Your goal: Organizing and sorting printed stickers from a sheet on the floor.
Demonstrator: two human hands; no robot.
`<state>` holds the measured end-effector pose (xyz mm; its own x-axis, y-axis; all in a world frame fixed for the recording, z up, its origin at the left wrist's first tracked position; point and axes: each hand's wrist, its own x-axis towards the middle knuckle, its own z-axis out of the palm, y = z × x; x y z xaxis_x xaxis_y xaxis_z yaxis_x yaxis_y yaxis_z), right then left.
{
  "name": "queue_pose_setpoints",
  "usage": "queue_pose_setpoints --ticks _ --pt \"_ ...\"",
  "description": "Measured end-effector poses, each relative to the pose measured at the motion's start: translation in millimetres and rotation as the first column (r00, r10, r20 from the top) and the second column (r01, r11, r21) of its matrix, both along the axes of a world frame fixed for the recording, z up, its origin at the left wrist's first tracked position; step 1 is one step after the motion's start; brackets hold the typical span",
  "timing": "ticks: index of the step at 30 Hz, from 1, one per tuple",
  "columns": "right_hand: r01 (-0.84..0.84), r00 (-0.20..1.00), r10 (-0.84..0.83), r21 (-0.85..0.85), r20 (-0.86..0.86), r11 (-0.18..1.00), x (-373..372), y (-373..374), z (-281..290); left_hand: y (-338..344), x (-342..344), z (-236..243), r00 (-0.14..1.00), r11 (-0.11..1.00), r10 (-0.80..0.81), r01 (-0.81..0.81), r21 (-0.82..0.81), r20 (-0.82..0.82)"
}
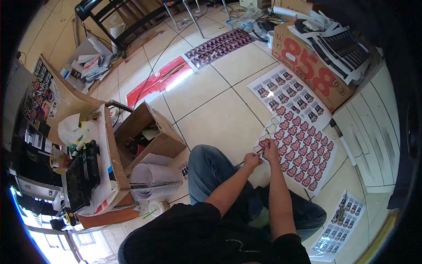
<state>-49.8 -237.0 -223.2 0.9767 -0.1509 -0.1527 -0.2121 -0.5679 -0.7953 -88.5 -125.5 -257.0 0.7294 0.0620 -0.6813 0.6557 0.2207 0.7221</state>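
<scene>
In front of my crossed legs lies a white sheet of red stickers point(303, 149), laid out in rows of wavy-edged shapes. My right hand point(271, 152) is closed on one red sticker point(264, 143) at the sheet's left edge. Close beside it, my left hand point(252, 161) is pinched shut, its fingertips almost meeting the right ones. What the left fingers hold is too small to make out. Beyond the hands, the sheet's left strip shows bare sticker outlines point(271, 127).
A sheet of dark stickers point(288, 90) lies farther off, beside a large cardboard box point(303, 66). Scissors point(340, 213) rest on another sticker sheet point(327, 237) at right. An open carton point(147, 136) and a clear plastic roll point(151, 180) stand left. Red film point(145, 81) lies on the tiles.
</scene>
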Motion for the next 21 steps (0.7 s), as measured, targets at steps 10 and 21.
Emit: queue_pose_setpoints --ticks 10,21 --pt "0.185 0.979 -0.205 0.403 0.006 0.896 -98 -99 17 -3 3 41 0.967 0.975 0.211 -0.219 0.045 0.141" --pt "0.333 0.942 -0.320 0.429 -0.104 0.840 -130 -120 -21 -8 -4 74 0.981 0.964 -0.151 0.119 0.237 0.124"
